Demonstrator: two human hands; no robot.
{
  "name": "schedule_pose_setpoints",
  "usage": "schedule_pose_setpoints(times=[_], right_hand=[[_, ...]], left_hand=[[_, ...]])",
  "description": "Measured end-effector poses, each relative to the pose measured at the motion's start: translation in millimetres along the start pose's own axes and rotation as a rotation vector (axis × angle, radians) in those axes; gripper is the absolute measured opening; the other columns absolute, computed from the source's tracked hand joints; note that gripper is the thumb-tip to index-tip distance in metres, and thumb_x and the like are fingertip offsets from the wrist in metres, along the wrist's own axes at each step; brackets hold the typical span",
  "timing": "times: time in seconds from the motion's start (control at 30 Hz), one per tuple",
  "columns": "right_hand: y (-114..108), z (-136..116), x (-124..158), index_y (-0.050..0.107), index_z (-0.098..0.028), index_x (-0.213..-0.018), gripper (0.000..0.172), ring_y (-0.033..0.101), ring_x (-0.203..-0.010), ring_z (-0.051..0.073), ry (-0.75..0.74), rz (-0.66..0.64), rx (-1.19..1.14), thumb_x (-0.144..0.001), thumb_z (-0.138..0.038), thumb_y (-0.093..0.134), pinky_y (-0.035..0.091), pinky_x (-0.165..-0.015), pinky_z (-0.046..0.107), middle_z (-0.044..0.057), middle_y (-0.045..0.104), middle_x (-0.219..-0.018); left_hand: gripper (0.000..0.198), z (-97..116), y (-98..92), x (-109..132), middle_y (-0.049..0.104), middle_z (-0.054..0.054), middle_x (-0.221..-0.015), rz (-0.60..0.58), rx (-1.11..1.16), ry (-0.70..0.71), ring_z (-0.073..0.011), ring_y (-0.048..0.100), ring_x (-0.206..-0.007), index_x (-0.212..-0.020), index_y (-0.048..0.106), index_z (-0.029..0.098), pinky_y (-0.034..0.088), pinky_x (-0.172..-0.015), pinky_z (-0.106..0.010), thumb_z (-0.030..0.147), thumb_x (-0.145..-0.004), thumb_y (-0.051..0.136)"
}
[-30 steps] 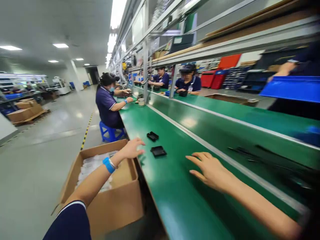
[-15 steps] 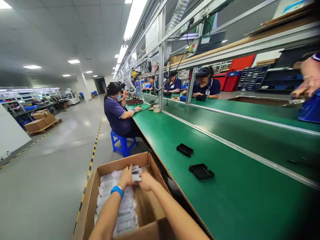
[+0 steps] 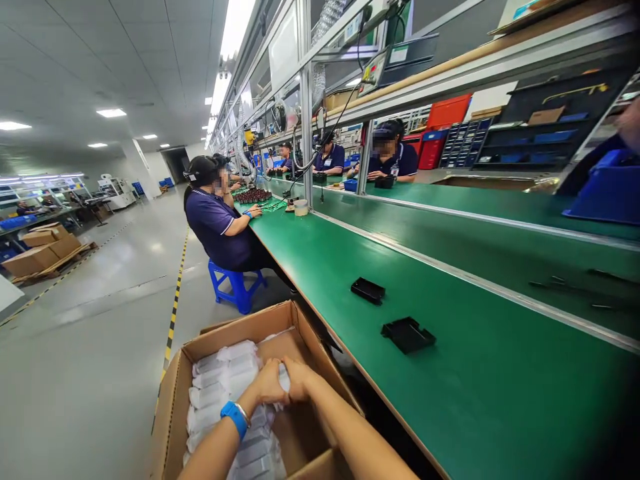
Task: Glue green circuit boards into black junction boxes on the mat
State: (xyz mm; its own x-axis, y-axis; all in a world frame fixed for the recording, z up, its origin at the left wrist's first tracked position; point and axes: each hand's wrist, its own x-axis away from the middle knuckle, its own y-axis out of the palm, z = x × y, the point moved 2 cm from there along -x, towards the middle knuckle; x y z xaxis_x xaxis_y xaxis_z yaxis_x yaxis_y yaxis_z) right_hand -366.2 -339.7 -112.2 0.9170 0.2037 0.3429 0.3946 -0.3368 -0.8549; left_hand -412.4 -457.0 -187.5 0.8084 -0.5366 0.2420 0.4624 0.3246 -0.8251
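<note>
Both my hands are inside an open cardboard box (image 3: 240, 328). Rows of white-wrapped packets (image 3: 220, 373) fill its left part. My left hand (image 3: 270, 383), with a blue band at the wrist, has its fingers curled around one white-wrapped packet (image 3: 284, 379). Against the same packet from the right, my right hand (image 3: 300, 379) closes its fingers. Most of this packet is hidden by my hands, so its contents cannot be told. Bare cardboard shows in the box's right part.
A green bench (image 3: 330, 267) runs along the box's right side. On it lie two black plastic trays, a smaller one (image 3: 368, 290) and a larger one (image 3: 409, 334). A person (image 3: 217, 213) sits on a blue stool (image 3: 237, 287) beyond the box. Other people sit across the bench.
My hands have come back from the far end of the box toward me, closing together around a packet. The view has turned slightly to the right.
</note>
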Motion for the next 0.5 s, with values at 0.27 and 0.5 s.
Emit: schedule_pose_setpoints(times=[0.27,0.5], right_hand=[[-119.8,-4.7,60.4,0.053,-0.007,-0.123,0.070,0.062,-0.097,0.032,0.001,-0.008,0.236,-0.059,-0.022,0.080,0.051,-0.077,0.039,0.020,0.059,-0.112],[-167.6,94.9,307.1,0.042,-0.022,-0.135,0.079,0.061,-0.099,0.026,0.094,0.343,0.140,-0.061,-0.020,0.070,0.047,-0.077,0.031,0.010,0.060,-0.115]], left_hand=[[0.085,107.2,-60.4,32.4,0.050,-0.014,-0.129,0.080,0.416,0.295,-0.0292,0.053,-0.114,-0.137,0.026,0.011,0.045,-0.097,-0.040,0.030,-0.067,0.071],[0.082,283.7,-8.7,61.2,0.052,-0.014,-0.130,-0.246,0.815,0.662,-0.0275,0.055,-0.113,-0.133,0.034,0.017,0.047,-0.092,-0.036,0.043,-0.066,0.073]])
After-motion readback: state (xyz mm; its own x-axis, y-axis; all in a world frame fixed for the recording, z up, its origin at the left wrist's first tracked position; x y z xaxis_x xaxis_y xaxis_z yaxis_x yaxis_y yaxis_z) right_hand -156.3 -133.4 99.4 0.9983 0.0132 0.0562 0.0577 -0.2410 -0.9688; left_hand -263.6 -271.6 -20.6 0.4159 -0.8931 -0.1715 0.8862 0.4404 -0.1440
